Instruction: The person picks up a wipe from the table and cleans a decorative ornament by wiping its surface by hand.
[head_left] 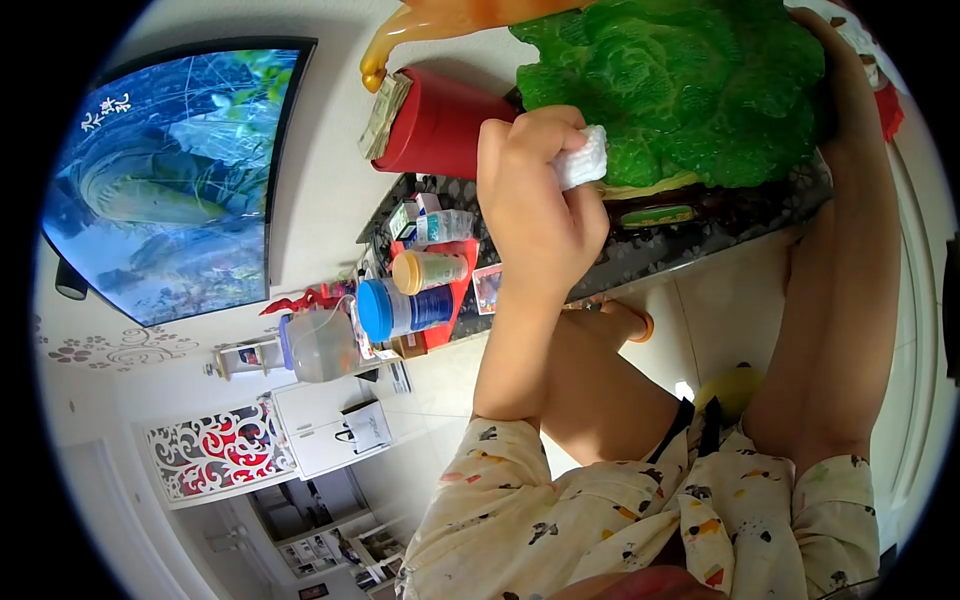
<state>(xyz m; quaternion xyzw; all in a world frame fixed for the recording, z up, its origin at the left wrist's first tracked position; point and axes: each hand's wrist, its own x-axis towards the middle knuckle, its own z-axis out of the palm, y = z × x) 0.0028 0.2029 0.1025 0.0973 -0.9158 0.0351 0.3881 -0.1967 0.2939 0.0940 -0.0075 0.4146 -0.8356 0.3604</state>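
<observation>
A large glossy green cabbage-shaped ornament stands at the top of the view on a dark base. My left hand is closed round a folded white cloth, at the ornament's left edge. My right hand reaches to the ornament's far right side. Its fingers are hidden behind the leaves, so its grip does not show.
Left of the ornament are a red container with paper notes, a blue-lidded jar, a yellow-lidded jar and a clear jug, by a dark patterned tabletop. A screen hangs at the left.
</observation>
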